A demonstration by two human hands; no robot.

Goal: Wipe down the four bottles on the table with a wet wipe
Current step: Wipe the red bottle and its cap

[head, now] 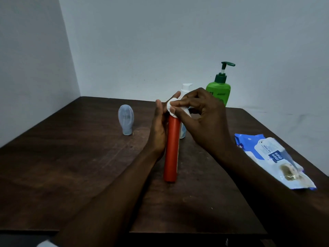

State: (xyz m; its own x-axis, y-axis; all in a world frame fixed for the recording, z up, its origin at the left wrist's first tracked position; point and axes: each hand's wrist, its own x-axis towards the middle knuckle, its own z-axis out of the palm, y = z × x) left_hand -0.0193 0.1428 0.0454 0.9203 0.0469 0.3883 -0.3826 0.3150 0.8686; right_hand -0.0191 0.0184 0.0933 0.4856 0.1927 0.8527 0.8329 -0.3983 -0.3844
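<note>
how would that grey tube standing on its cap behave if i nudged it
The grey tube would likely tip at a light nudge: it stands upside down on its small cap, with a much wider body above. It looks like a soft plastic squeeze tube, so it is probably light for its size and would give a little under a grip.

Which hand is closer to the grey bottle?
Left. The left hand holds the red bottle, right of the grey bottle; the right hand, pinching the wipe, is farther right.

The wipes pack (274,157) carries "mee mee" on a blue patch and "wet wipes", both upside down
</note>
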